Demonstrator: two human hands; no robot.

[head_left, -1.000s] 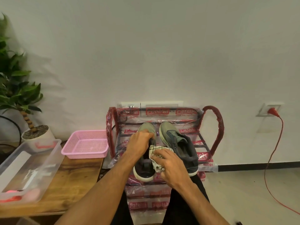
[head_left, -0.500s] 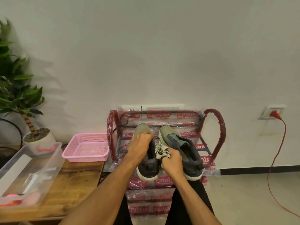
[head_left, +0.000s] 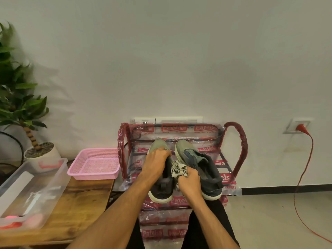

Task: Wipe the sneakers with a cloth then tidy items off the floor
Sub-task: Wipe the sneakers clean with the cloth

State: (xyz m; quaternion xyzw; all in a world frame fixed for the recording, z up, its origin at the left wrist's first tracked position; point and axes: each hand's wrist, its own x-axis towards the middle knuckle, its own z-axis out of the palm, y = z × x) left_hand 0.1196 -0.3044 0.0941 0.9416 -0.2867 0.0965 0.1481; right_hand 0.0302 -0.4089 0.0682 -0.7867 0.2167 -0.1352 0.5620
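Observation:
Two grey-green sneakers with dark heels stand side by side on top of a plastic-wrapped red shoe rack point(head_left: 240, 141). My left hand point(head_left: 155, 163) grips the left sneaker point(head_left: 161, 191) across its upper, near the toe. My right hand point(head_left: 189, 184) is closed on a crumpled patterned cloth point(head_left: 177, 168), held in the gap between the two shoes and against the left one's inner side. The right sneaker point(head_left: 201, 168) rests untouched, its heel toward me. My forearms and dark trousers fill the bottom of the view.
A pink mesh basket point(head_left: 93, 164) sits on a wooden table point(head_left: 71, 212) to the left, beside a clear plastic bin point(head_left: 30, 193) and a potted plant point(head_left: 27, 112). A red cable point(head_left: 303, 177) hangs from a wall socket on the right and trails across the floor.
My right hand has drawn the cloth from over the left sneaker's heel into the gap between the shoes, bunching it up. My left hand stays on the left sneaker.

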